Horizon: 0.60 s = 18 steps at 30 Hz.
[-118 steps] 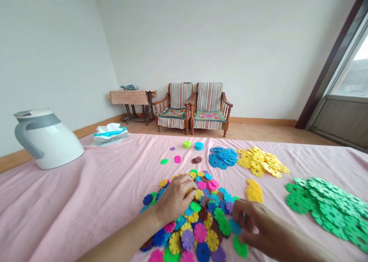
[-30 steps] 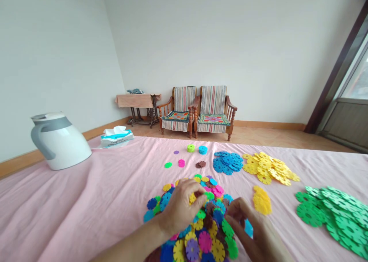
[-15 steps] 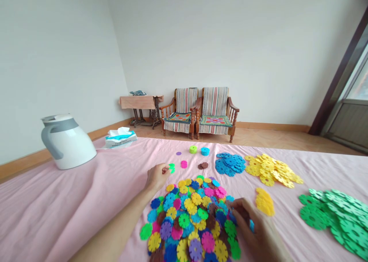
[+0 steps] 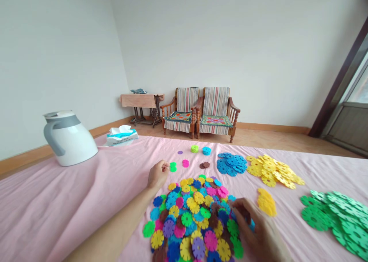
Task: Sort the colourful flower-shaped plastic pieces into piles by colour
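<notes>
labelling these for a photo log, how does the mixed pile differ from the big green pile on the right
The mixed pile shows many colours, while the big green pile is green throughout. Discs in the mixed pile look smaller than those in the big green pile. The right hand is at the mixed pile's edge, away from the big green pile. Both contain flat, notched discs.

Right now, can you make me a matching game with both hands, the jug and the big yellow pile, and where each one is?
Things:
1. left hand
2. right hand
3. jug
4. big yellow pile

Places:
A. just right of the blue pile
B. by the right edge of the mixed discs
C. left of the tissue box
D. beside the small green discs

Pairs: 1-D, 2-B, 3-C, 4-A
</notes>
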Motion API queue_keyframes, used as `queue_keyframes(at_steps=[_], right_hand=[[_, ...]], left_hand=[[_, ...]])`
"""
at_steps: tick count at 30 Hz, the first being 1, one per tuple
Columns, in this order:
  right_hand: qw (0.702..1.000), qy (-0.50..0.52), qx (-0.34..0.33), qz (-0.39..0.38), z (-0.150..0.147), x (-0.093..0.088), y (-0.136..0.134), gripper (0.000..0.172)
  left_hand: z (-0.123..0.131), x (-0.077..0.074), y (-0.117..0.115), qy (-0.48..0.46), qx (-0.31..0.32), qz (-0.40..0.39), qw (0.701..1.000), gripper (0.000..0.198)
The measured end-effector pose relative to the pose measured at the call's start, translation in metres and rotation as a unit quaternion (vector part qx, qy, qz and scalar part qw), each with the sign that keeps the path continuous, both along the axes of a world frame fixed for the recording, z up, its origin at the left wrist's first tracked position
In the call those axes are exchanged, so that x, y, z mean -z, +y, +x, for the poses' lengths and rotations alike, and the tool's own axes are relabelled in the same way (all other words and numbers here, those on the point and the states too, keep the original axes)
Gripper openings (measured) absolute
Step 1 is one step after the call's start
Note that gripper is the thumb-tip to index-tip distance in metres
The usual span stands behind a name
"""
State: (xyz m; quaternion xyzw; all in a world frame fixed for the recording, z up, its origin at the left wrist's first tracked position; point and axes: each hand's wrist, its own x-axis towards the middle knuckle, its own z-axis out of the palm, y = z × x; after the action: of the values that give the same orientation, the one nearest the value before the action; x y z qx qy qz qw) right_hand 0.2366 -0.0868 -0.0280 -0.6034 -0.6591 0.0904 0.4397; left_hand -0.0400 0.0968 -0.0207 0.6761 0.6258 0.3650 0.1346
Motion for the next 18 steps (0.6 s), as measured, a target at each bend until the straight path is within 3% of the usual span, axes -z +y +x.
queue_keyframes(at_steps=[7, 12, 18], right_hand=[[0.995, -0.058, -0.084, -0.024, -0.02, -0.026, 0.015, 0.02], [0.99, -0.106, -0.088, -0.031, -0.047, -0.037, 0.054, 0.019], [0.984, -0.14, -0.079, -0.072, -0.071, -0.033, 0.103, 0.024]], left_hand=[[-0.003, 0.008, 0.004, -0.023, 0.007, 0.005, 1.0, 0.011], [-0.005, 0.013, 0.007, -0.032, 0.022, 0.007, 0.999, 0.011], [-0.005, 0.014, 0.009, -0.029, 0.027, 0.002, 0.999, 0.012]])
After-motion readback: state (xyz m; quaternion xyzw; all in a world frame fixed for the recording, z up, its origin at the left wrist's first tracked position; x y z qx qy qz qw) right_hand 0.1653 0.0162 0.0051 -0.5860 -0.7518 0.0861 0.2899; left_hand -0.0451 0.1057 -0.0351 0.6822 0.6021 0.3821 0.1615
